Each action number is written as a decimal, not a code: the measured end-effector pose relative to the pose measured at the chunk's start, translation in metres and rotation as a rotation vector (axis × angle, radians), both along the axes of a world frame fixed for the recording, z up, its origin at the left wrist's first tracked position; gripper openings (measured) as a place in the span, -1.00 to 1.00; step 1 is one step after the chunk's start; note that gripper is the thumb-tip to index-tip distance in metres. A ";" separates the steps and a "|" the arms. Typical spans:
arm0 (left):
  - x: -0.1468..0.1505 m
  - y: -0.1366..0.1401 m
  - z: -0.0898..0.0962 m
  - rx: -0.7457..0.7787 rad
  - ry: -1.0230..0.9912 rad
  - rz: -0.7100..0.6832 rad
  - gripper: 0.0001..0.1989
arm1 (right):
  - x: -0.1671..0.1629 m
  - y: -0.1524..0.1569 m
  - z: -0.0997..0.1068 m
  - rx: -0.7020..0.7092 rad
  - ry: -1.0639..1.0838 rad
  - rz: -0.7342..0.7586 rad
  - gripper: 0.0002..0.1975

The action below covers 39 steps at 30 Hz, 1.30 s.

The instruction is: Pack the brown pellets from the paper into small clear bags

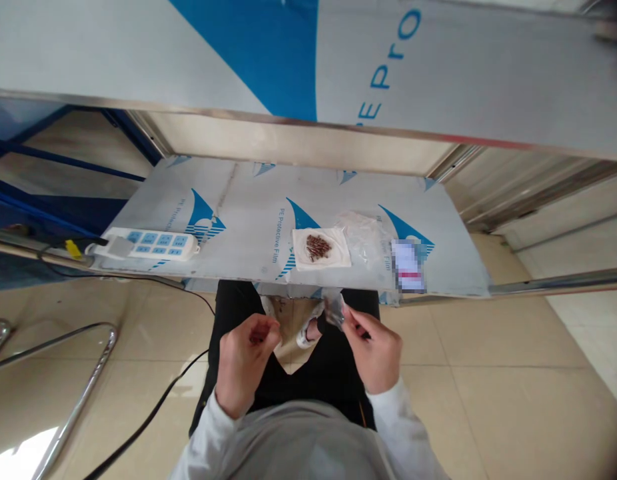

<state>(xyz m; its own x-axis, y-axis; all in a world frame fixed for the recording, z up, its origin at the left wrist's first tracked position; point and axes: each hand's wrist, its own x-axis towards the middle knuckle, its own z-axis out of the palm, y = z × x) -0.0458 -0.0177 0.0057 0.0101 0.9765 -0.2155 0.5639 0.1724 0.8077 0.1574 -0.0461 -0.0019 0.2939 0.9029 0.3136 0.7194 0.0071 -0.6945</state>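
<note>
My right hand (372,345) is closed in a pinch on a small clear plastic bag (333,308), which hangs just in front of the shelf's edge. Level with it, above my lap, my left hand (247,358) has its fingers curled together; whether anything small is between them does not show. Beyond both hands, a shallow white tray (341,250) lies on the film-covered lower shelf (238,220), with a pile of small, slender brown pieces (318,248) in it. Against the tray's right side rests a crumpled clear plastic bag (363,235).
A white power strip (163,245) lies at the shelf's left end, its black cable (153,415) running down to the floor. A blurred-out flat object (408,267) sits at the right. Overhead, an upper shelf (463,73) juts out. A metal chair leg (86,393) stands lower left.
</note>
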 end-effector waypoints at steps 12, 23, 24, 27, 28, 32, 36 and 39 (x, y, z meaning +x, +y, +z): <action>0.036 0.007 0.008 0.089 -0.352 -0.431 -0.76 | -0.029 -0.013 0.022 -0.052 0.129 0.274 -0.79; 0.023 -0.015 0.012 0.032 0.176 -0.427 -0.80 | -0.012 -0.023 0.005 -0.097 0.050 0.272 -0.77; 0.023 -0.016 0.016 0.006 0.162 -0.436 -0.80 | -0.008 -0.023 0.007 -0.115 0.113 0.339 -0.76; 0.025 -0.013 0.031 -0.049 0.003 -0.466 -0.76 | 0.004 -0.017 0.015 -0.171 0.347 0.601 -0.26; 0.025 -0.010 0.036 -0.052 -0.055 -0.472 -0.75 | 0.006 -0.014 0.017 -0.189 0.404 0.683 -0.07; 0.027 0.002 0.051 -0.076 -0.166 -0.521 -0.72 | 0.006 0.000 0.014 -0.259 0.491 0.856 -0.07; 0.026 0.011 0.055 -0.115 -0.053 -0.557 -0.74 | 0.004 0.011 0.004 -0.286 0.455 0.752 -0.41; 0.022 0.016 0.052 -0.019 0.199 -0.495 -0.77 | 0.003 0.014 0.000 -0.271 0.381 0.705 -0.68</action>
<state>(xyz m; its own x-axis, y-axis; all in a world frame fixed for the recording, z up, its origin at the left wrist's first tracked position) -0.0233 -0.0016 0.0579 0.4259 0.8609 -0.2782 0.7235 -0.1394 0.6760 0.1600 -0.0316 -0.0022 -0.3250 0.9442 0.0538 0.3254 0.1651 -0.9311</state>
